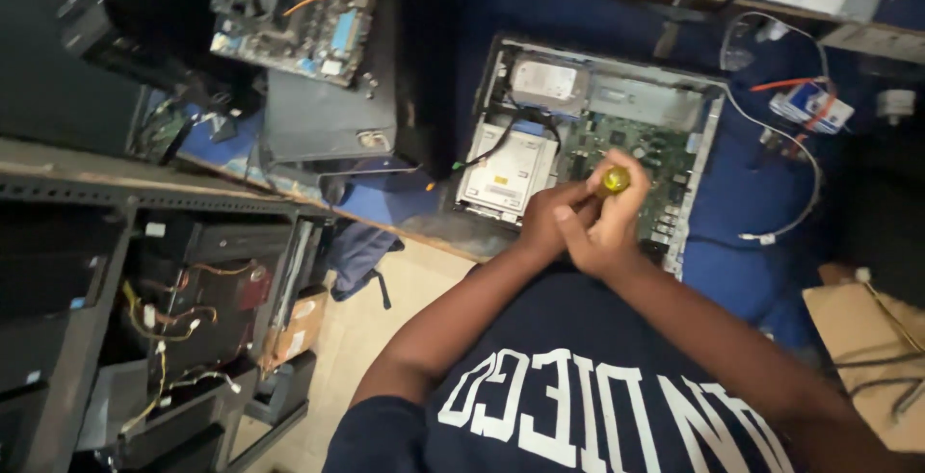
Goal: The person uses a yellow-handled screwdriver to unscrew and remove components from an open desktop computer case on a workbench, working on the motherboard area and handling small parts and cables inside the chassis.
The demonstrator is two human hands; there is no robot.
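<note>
Both hands meet over the near edge of the desk [742, 194], just above an open computer case [590, 145] that lies flat on the blue surface. The right hand [605, 223] has its grip pressed together around a screwdriver with a yellow handle [614, 180], whose rounded end shows above the fingers; the shaft is hidden. The left hand [545, 221] is pressed against the right one with its grip curled shut, but whether it also clasps the tool cannot be told. Inside the case sit a silver hard drive [546, 83] toward the far edge, a pale drive box [508, 172] at its left side, and a green circuit board [644, 141]. A white cable [807, 160] loops toward the desk's right edge, and a bare motherboard with a fan [299, 11] rests at the far left corner.
</note>
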